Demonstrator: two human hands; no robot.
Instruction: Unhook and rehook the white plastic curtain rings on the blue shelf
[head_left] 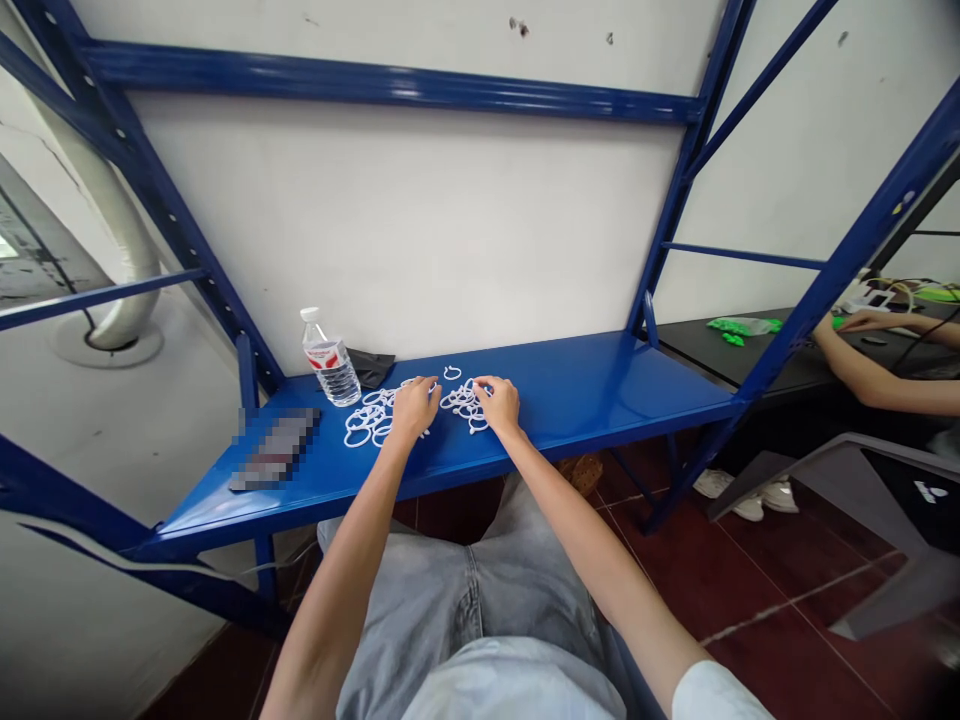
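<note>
Two loose heaps of white plastic rings lie on a blue metal shelf (570, 400). My left hand (415, 408) rests on the right edge of the left heap (369, 417). My right hand (499, 403) has its fingertips on the right heap (463, 403). Both hands are palm down, and I cannot tell whether either one grips a ring. A single white ring (452, 372) lies apart, between the hands and near the shelf's back edge. Parts of both heaps are hidden under my hands.
A water bottle (330, 362) and a black pouch (373, 367) stand at the shelf's back left. A pixelated flat object (276, 448) lies at the front left. Blue rack uprights (847, 260) frame the shelf. At right, a co-worker's arm (877, 350) reaches over a black table (795, 365).
</note>
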